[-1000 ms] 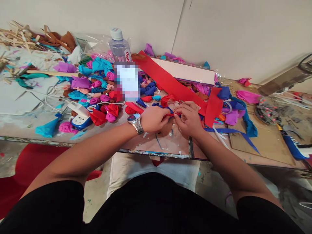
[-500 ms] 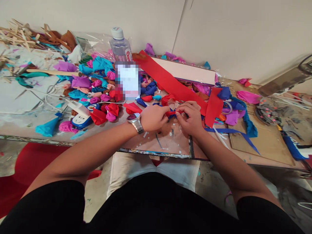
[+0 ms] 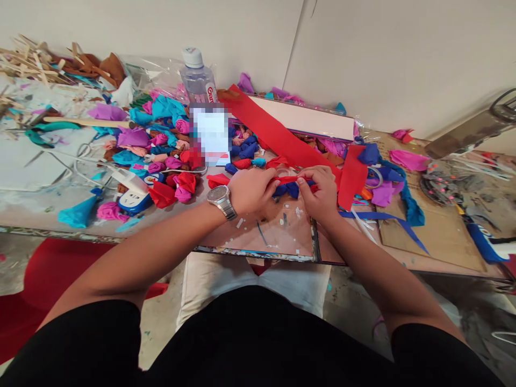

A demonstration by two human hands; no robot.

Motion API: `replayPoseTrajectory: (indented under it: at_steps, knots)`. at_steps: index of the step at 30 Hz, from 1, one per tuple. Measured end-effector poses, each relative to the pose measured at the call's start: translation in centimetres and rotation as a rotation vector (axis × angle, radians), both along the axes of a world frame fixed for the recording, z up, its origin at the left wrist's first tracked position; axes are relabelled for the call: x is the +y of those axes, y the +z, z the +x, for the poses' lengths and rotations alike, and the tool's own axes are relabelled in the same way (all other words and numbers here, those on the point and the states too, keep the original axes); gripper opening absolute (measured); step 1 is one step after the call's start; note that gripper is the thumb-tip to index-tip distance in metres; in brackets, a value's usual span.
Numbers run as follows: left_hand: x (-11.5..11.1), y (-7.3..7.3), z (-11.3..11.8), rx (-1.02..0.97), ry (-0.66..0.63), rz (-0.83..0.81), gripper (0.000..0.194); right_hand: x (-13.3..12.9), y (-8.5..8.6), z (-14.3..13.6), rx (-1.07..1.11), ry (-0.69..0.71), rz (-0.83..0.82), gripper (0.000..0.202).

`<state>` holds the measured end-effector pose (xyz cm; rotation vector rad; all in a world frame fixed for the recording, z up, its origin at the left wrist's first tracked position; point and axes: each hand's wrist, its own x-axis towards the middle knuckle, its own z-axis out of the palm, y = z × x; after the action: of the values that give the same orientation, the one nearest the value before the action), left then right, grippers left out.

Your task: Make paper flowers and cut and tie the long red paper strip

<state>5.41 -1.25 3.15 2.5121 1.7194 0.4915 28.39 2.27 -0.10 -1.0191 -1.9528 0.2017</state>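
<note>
Between my hands a narrow piece of red crepe paper (image 3: pixel 287 180) is stretched sideways. My left hand (image 3: pixel 250 191), with a metal watch (image 3: pixel 221 200) on the wrist, pinches its left end. At the other end, my right hand (image 3: pixel 320 194) grips it between thumb and fingers. Dark blue crumpled pieces (image 3: pixel 289 190) lie just under the strip, partly hidden by my fingers. Behind my hands, a long red strip (image 3: pixel 278 129) runs diagonally across the pile, and a shorter red strip (image 3: pixel 353 180) lies right of my right hand.
A water bottle (image 3: pixel 197 78) and a blurred bright screen (image 3: pixel 212 134) stand behind my left hand. Colourful twisted paper pieces (image 3: pixel 161 140) crowd the left, near a power strip (image 3: pixel 139 199) and pliers (image 3: pixel 40 134). At right are cardboard (image 3: pixel 435 242), a blue ribbon (image 3: pixel 399 219) and a pincushion-like cluster (image 3: pixel 441 185).
My hands have moved slightly apart, and the red paper between them is now pulled longer and straighter. More of the dark blue pieces shows beneath it.
</note>
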Motion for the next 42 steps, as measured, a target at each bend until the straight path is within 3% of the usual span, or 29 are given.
replayPoseTrajectory:
  at_steps: [9, 13, 19, 23, 26, 33, 42]
  knots:
    - [0.1, 0.6, -0.4, -0.006, -0.005, -0.055, 0.046, 0.5, 0.0, 0.5, 0.223, -0.146, -0.04, 0.024]
    - [0.4, 0.8, -0.5, 0.035, 0.042, -0.084, 0.036, 1.3, -0.8, 1.1, 0.316, -0.208, -0.053, 0.031]
    - [0.9, 0.7, -0.9, 0.051, 0.096, -0.116, 0.037, 2.3, -1.6, 1.6, 0.346, -0.237, -0.051, 0.037]
    - [0.9, 0.6, -1.0, -0.019, 0.001, -0.108, 0.035, 1.4, -0.7, 1.0, 0.316, -0.193, -0.06, 0.026]
    - [0.8, 0.8, -1.0, -0.137, -0.118, -0.16, 0.036, 0.5, 0.1, 0.3, 0.187, -0.078, 0.001, 0.021]
    - [0.8, 0.6, -1.1, -0.526, -0.352, -0.526, 0.027, -0.1, -0.1, -0.2, 0.008, 0.145, -0.032, 0.017]
    - [1.5, 0.1, -1.2, -0.333, -0.315, -0.577, 0.032, -0.6, -0.2, -0.3, -0.244, 0.202, -0.127, 0.008]
